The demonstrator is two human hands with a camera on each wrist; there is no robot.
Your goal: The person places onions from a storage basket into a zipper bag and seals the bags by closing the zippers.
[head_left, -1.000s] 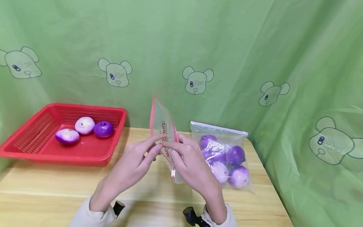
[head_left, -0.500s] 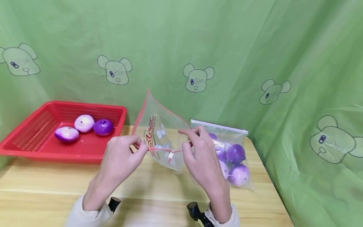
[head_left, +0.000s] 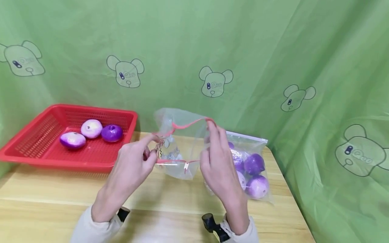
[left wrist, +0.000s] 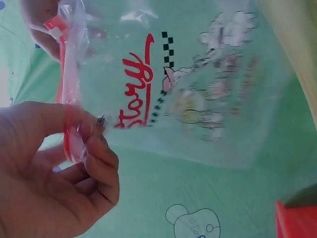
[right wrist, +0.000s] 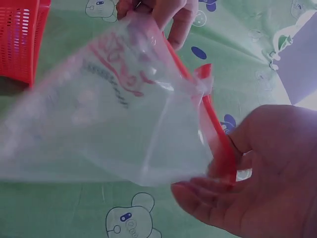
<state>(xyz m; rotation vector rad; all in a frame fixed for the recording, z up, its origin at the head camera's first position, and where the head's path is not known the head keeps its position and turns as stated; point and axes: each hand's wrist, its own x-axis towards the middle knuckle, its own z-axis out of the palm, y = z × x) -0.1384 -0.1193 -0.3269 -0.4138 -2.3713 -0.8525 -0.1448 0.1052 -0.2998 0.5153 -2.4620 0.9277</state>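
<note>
A clear slider zip bag (head_left: 173,155) with red zip edges and printed lettering is held up over the table, its mouth spread apart. My left hand (head_left: 130,162) pinches the left side of the mouth between thumb and fingers, plain in the left wrist view. Over on the right side, my right hand (head_left: 220,165) grips the rim, thumb at the near edge and fingers up at the far edge. The slider (head_left: 186,166) sits midway along the near red edge. In the right wrist view the bag (right wrist: 129,124) hangs flat-sided, with no contents showing.
At left stands a red perforated basket (head_left: 45,158) holding 3 purple-and-white onions (head_left: 92,129). Behind my right hand lies another clear zip bag (head_left: 247,138) with several onions (head_left: 254,164) in it. A green printed curtain (head_left: 170,40) hangs behind the wooden table (head_left: 170,226).
My hands have moved apart, turning the bag from edge-on to spread out. Its red rims have separated, and my right fingers have lifted the far rim away from the near one.
</note>
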